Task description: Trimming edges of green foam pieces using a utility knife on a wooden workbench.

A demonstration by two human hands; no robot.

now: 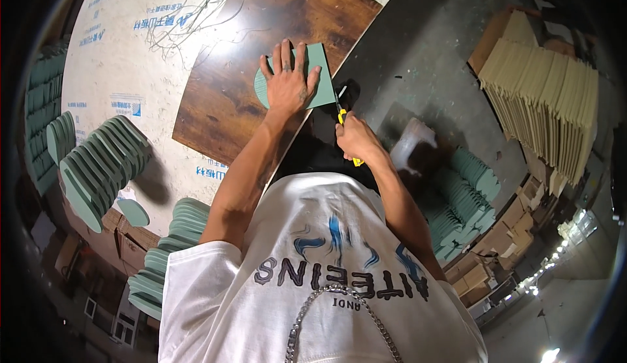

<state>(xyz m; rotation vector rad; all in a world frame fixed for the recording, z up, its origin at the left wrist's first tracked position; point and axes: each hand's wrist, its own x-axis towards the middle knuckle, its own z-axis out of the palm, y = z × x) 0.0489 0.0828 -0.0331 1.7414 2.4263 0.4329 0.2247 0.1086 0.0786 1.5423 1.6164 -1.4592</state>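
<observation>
In the head view, the left grip (288, 89) is spread flat, resting on the green piece (321, 76), which lies at the right edge of the brown board (225, 98). The right grip (358, 137) is closed round a yellow knife (341, 115), its blade beside the piece's lower right corner; whether they touch, I cannot tell. The step looks like trimming; the next move would call for a steady piece and fingers clear of the blade. The board lies on a pale surface (111, 56) with wiry strands (189, 27) and green stacks (108, 160). At right are tan sheets (542, 95) and grey floor (418, 43).
</observation>
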